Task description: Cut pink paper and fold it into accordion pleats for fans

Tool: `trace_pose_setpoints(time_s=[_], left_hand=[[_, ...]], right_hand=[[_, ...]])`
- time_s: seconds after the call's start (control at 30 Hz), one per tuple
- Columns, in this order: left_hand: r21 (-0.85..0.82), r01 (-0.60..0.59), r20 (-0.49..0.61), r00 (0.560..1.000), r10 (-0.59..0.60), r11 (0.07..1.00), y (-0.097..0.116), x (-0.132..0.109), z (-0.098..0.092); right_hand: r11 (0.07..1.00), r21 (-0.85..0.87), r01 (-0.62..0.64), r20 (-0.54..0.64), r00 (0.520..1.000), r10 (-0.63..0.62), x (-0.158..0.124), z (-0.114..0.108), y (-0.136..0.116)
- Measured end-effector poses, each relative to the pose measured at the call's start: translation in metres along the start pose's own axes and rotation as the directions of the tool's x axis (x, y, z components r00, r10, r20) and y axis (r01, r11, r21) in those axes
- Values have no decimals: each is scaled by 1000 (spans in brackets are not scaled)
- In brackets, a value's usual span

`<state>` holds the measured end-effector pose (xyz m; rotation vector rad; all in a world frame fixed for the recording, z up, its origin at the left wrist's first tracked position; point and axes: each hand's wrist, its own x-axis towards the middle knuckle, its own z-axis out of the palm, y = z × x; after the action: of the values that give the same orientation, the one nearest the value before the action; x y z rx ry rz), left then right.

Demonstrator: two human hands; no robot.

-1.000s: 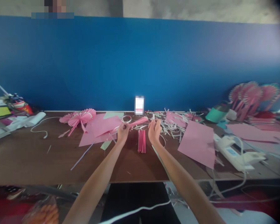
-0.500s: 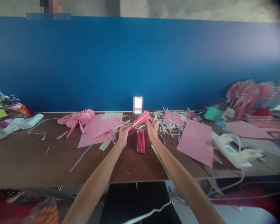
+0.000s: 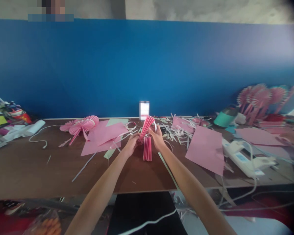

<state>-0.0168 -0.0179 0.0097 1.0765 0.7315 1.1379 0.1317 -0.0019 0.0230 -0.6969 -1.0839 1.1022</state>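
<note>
A pleated pink paper (image 3: 146,126) is held up between my hands, its folds fanned a little at the top. My left hand (image 3: 132,143) grips its lower end. My right hand (image 3: 157,136) is closed on its right side, with a white curl of paper or tape at the fingers. Just below, a second pleated pink bundle (image 3: 147,149) lies on the brown table (image 3: 93,179). Pink sheets (image 3: 112,132) lie to the left and another pink sheet (image 3: 207,148) to the right.
Finished pink fans (image 3: 83,126) lie at left, more fans (image 3: 262,96) stand at far right. White paper strips (image 3: 178,132) are heaped behind my right hand. A lit phone (image 3: 144,110) leans at the blue wall. A white corded device (image 3: 242,158) sits right, near a teal container (image 3: 225,117).
The held pleated paper has turned more upright and its folds now face me. My right hand has moved slightly left and down along it.
</note>
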Motion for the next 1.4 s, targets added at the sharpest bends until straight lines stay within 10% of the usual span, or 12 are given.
trace_pose_setpoints(time_s=[0.43,0.6,0.87,1.4], left_hand=[[57,17,3,1000,-17,998,-3,0,2],[176,-175,-103,975,195,969,-4,2,4],[231,-267,-58,956,287,936,13,-7,13],[228,-317,-463,797,389,921,0,14,-33]], right_hand=[[1000,-14,-1,65,998,1,-7,7,-12],[979,-198,42,-24,999,-48,-3,0,-6],[824,-535,183,184,978,-98,-15,15,-8],[743,-610,276,340,938,-70,-13,6,-16]])
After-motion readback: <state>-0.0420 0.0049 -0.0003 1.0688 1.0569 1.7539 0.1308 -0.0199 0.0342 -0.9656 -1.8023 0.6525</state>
